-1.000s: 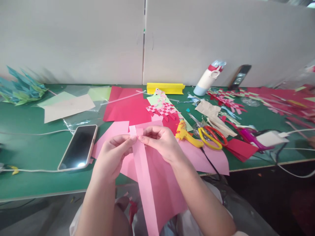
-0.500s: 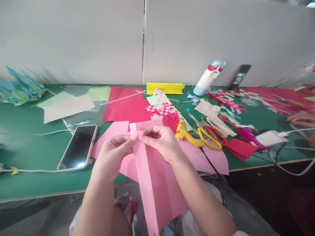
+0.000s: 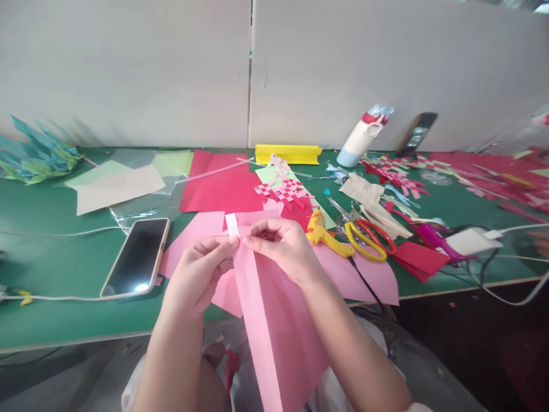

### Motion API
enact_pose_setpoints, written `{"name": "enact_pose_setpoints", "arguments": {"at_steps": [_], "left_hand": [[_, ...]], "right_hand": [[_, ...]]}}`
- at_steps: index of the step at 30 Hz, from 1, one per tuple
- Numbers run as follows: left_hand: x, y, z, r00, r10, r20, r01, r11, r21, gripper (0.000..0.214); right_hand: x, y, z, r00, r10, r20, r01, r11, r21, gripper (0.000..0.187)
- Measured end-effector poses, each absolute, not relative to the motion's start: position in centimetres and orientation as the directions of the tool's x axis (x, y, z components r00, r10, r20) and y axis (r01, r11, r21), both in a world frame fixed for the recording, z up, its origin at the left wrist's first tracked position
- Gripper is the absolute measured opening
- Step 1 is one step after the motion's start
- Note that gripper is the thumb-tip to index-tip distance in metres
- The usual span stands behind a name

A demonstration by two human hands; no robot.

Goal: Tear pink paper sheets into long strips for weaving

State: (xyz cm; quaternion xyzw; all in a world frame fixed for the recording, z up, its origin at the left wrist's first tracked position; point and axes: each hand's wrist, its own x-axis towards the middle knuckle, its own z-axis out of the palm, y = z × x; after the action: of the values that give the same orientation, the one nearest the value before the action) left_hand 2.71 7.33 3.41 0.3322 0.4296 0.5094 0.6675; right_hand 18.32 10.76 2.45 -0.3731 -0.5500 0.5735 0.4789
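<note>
Both my hands pinch the upper end of a pink sheet of paper (image 3: 285,320), which has a long folded strip along its left side and hangs over the table's front edge toward my lap. My left hand (image 3: 206,266) is closed on the strip's left edge. My right hand (image 3: 283,246) grips it just to the right, thumb and forefinger together. A small white strip (image 3: 231,223) sticks up above my fingertips. More pink paper (image 3: 360,274) lies flat beneath and beside my hands.
Left of my hands lies a phone (image 3: 136,257) with a cable. To the right are a yellow glue gun (image 3: 326,237), scissors (image 3: 364,240) and red paper (image 3: 420,260). Woven paper fish (image 3: 283,191) lie behind. A bottle (image 3: 364,137) stands at the back; another person's hand (image 3: 542,243) shows far right.
The pink paper has shifted slightly down and right in my hands, and the white strip shows more plainly. At far right, the other person's hand has mostly left the view.
</note>
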Motion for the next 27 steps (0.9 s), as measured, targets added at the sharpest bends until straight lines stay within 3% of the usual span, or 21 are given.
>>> {"name": "enact_pose_setpoints", "arguments": {"at_steps": [12,27], "left_hand": [[2.53,7.36,3.19,0.03,0.971,-0.237,-0.371,0.231,0.899,0.013],[2.33,7.37,3.34,0.078,0.964,-0.253,-0.339,0.264,0.903,0.012]], "right_hand": [[18.41,10.78,2.06,-0.293,0.956,0.029,-0.138,-0.013,-0.99,0.024],[18.21,10.82,2.01,-0.255,0.966,0.04,-0.182,-0.007,-0.983,0.023]]}}
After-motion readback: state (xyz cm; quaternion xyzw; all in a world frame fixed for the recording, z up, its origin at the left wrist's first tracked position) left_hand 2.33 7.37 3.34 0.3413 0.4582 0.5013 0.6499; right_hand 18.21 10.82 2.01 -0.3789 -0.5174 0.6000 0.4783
